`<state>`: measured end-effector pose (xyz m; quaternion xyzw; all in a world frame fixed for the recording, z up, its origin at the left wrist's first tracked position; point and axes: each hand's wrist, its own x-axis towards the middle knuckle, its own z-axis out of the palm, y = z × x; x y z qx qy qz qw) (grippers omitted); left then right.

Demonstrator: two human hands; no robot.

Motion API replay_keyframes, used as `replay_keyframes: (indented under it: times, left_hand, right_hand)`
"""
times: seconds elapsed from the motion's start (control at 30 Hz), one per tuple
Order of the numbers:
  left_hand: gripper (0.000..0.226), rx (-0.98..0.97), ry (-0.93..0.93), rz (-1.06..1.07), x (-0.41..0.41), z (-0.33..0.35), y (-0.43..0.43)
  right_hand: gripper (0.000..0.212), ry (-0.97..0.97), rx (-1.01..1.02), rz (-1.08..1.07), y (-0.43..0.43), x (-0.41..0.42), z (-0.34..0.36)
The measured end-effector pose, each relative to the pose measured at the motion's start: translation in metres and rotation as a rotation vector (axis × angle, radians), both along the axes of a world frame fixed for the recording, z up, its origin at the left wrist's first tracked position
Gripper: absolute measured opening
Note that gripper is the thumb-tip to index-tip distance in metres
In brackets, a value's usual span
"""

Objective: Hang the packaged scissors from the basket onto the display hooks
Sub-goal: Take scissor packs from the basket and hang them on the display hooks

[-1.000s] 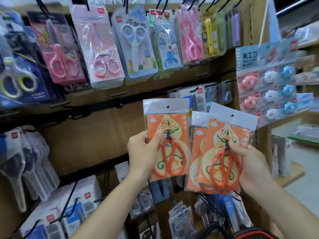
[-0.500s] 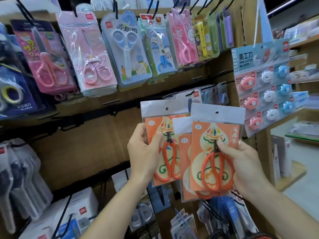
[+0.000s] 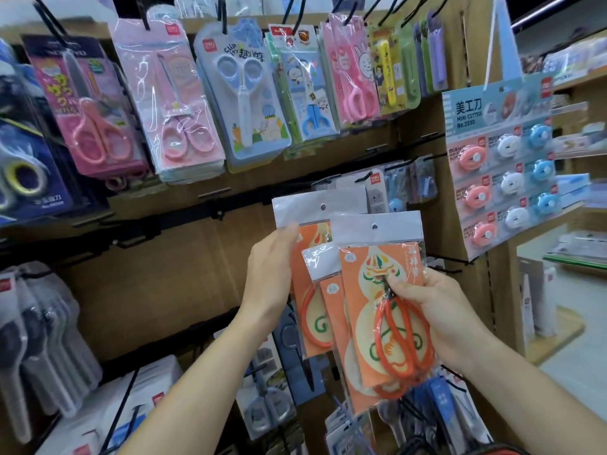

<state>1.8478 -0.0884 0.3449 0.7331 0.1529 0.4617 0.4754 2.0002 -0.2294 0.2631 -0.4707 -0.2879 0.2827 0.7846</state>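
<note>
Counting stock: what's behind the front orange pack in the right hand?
Behind the front pack, a second orange pack shows at its left edge; the left hand holds a third pack behind both. Any others are covered.

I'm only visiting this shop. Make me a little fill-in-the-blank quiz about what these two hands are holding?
1. The right hand grips a front pack whose scissors have ____ handles.
2. The left hand holds a rear pack, which sits partly ____ the front pack.
3. Each pack's top strip has a small round ____ for hanging.
4. The card of mini cutters shows pink, white and ____ cutters.

Missing words: orange; behind; hole; blue.
</note>
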Motion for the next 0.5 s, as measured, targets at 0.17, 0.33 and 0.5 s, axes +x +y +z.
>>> replay_keyframes:
  times: [0.17,0.33,0.5]
  left_hand:
    - [0.013,-0.005,-0.128,0.107,0.009,0.017,0.004]
    - [0.018,-0.018,-0.190,0.206,0.020,0.020,0.005]
    - [0.019,-0.006,-0.182,0.282,0.025,0.014,0.011]
  right_hand:
    - [0.017,-0.012,-0.015,-0.037,0.004,0.000,0.000]
    - [0.019,0.018,0.016,-0.055,0.009,0.004,-0.001]
    - [0.019,-0.003,0.009,-0.078,0.011,0.006,-0.002]
